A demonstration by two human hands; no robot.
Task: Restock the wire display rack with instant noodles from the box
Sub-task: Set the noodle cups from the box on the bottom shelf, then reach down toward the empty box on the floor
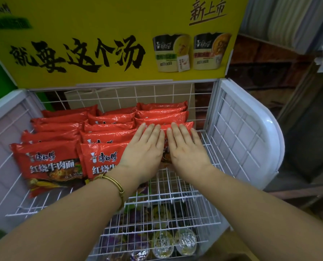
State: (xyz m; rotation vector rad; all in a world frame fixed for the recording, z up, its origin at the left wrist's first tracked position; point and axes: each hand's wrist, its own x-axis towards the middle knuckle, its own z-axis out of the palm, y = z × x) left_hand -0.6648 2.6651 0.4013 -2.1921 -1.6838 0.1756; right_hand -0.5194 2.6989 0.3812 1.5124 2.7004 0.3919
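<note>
Both my arms are bare from wrist to the edge of view. Round my left wrist sits a thin gold-coloured bangle [112, 182], two slim strands side by side, joined by a small wrapped band. The nails on my left grip [144, 149] and right grip [185, 147] are short.

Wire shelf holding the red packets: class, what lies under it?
Through the wire shelf you can see foil-lidded cups and purple packaging on a lower tier. Whatever lies beneath the red packets is covered.
</note>
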